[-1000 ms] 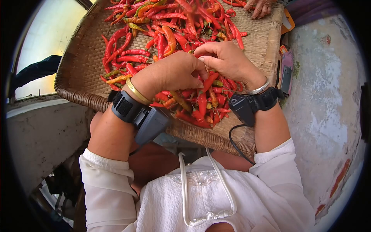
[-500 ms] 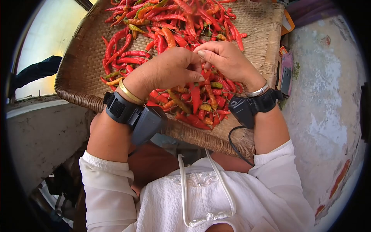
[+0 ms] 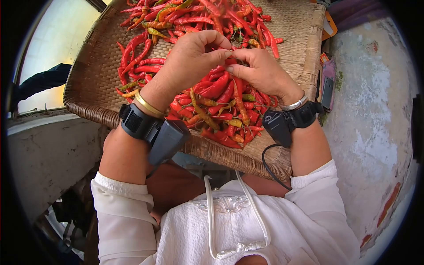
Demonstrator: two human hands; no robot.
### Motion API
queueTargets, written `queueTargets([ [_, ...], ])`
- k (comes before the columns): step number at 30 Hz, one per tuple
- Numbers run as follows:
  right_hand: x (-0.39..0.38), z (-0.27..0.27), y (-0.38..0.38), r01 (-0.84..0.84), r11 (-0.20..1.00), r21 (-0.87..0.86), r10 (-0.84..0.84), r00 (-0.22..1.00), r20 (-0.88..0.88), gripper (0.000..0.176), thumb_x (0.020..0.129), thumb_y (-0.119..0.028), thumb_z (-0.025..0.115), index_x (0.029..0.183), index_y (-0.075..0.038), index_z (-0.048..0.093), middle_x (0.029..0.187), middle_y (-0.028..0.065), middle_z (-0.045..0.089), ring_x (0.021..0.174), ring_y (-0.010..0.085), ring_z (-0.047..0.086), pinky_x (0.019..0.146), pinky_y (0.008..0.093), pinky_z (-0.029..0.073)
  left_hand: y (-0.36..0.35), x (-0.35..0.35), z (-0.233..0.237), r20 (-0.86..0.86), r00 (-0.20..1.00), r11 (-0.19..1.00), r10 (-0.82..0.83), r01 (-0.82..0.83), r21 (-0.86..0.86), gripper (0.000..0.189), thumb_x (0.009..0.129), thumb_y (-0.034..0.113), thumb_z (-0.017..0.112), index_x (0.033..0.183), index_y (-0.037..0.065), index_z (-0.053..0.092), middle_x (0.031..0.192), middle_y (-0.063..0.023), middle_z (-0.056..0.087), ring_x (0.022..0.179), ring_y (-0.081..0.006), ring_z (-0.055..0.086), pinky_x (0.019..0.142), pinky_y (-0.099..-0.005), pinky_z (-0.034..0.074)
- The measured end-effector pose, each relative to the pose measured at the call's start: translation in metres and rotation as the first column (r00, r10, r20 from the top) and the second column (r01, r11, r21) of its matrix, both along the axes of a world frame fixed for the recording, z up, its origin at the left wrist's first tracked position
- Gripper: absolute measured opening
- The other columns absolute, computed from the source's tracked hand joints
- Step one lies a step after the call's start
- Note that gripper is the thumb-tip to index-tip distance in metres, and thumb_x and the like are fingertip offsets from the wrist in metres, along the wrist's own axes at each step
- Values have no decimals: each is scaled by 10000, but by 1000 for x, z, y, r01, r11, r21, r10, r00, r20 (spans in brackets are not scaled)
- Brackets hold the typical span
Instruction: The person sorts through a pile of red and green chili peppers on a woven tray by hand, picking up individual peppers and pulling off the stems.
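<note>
Both my hands meet above a heap of chili peppers (image 3: pixel 216 88), mostly red with some orange and green. My left hand (image 3: pixel 190 57) is closed in a pinch, its thumb and index tips close to the other hand's fingertips; what they grip is too small to make out. My right hand (image 3: pixel 263 73) is closed too, thumb and index finger around a bit of red chili pepper (image 3: pixel 229 61), mostly hidden by the fingers. Under the hands, the peppers lie in a woven basket tray (image 3: pixel 291 39).
More peppers (image 3: pixel 198 20) are heaped toward the tray's far side. The tray's thick braided rim (image 3: pixel 95 114) runs across in front of me. To the right stand a worn plaster wall (image 3: pixel 366 97) and a phone (image 3: pixel 327 92). A bright window (image 3: pixel 53 39) is at left.
My left hand has lifted and turned, its thumb now up by the right fingertips. The red pepper that hung below it no longer hangs there. My right hand has shifted slightly.
</note>
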State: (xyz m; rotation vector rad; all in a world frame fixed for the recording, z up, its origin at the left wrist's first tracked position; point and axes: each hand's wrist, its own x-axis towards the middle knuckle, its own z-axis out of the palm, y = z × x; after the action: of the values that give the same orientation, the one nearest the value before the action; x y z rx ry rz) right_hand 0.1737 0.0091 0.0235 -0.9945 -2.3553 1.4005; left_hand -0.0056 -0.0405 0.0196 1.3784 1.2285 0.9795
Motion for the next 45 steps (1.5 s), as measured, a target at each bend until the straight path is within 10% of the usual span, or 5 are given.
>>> queueTargets([
  [8, 2, -2, 4, 101, 992, 75, -101, 995, -2, 225, 802, -207, 609, 918, -15, 636, 732, 78, 620, 666, 166, 582, 629, 312, 445, 0, 8, 0, 97, 982, 979, 162, -172, 109, 262, 880, 184, 581, 1093, 36, 546, 808, 19, 567, 667, -33, 534, 603, -177, 451],
  [13, 0, 13, -2, 196, 878, -436, -352, 882, -313, 194, 847, -187, 604, 946, -24, 641, 736, -11, 607, 633, 36, 538, 543, 193, 429, -5, 9, 9, 164, 977, 977, -136, 159, -139, 475, 864, 336, 587, 1227, 55, 465, 881, 16, 557, 655, -54, 533, 577, -182, 437],
  [35, 33, -14, 52, 196, 730, -655, -539, 755, -375, 193, 876, -215, 567, 948, -37, 585, 805, 37, 611, 652, 90, 598, 537, 205, 485, -7, 19, 12, -249, 817, 820, -520, 396, -412, 235, 859, 220, 594, 751, 12, 604, 538, 1, 555, 465, -56, 496, 437, -219, 377],
  [37, 24, -6, 51, 126, 685, -717, -693, 414, -590, 217, 885, -202, 548, 993, -14, 534, 891, 93, 596, 786, 177, 619, 674, 293, 522, -8, 19, 11, -193, 842, 821, -504, 398, -409, 247, 876, 223, 570, 744, 15, 595, 540, 2, 555, 465, -56, 485, 437, -218, 376],
  [45, 14, -6, 33, 145, 859, -491, -329, 891, -312, 417, 935, -339, 444, 1137, 20, 510, 972, 111, 605, 816, 148, 604, 671, 241, 519, -4, 16, 0, -161, 965, 955, -207, 163, -247, 287, 911, 259, 525, 746, 28, 569, 559, 25, 533, 471, -34, 445, 431, -203, 361],
])
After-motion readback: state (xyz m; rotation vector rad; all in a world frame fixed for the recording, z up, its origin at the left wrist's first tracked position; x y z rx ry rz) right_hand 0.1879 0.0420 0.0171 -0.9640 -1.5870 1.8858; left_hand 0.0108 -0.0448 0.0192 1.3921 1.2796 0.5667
